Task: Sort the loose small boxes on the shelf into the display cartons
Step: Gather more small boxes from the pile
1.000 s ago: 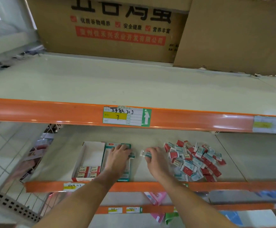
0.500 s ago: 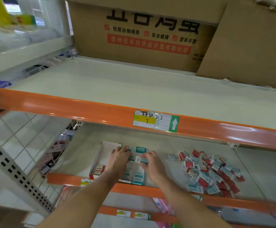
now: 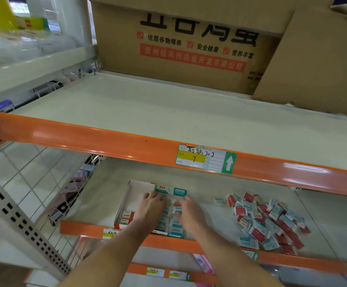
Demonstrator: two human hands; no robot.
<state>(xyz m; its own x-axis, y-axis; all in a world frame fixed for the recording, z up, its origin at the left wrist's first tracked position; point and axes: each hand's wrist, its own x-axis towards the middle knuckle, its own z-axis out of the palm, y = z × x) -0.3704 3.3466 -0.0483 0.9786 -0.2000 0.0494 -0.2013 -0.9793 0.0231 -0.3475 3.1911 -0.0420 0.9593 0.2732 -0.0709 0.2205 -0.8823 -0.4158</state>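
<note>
the right hand (image 3: 190,212) pinched a small teal box (image 3: 177,209) over the teal carton (image 3: 169,212), having come left from the loose pile (image 3: 269,221). the left hand (image 3: 151,207) lay on that carton, its grip hidden. open shelf (image 3: 207,204) separated carton and pile; the orange rail (image 3: 168,154) hung overhead.

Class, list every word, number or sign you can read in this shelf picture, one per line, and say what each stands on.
"优质谷物喂养", "安全健康", "营养丰富": big cardboard box, top shelf.
Red banner beneath: ends "农业开发有限公司"; its start is blurred.
"7", handwritten "70g", white up arrow: price tag on the orange shelf edge.
Small boxes, lower tags: too small to read.
</note>
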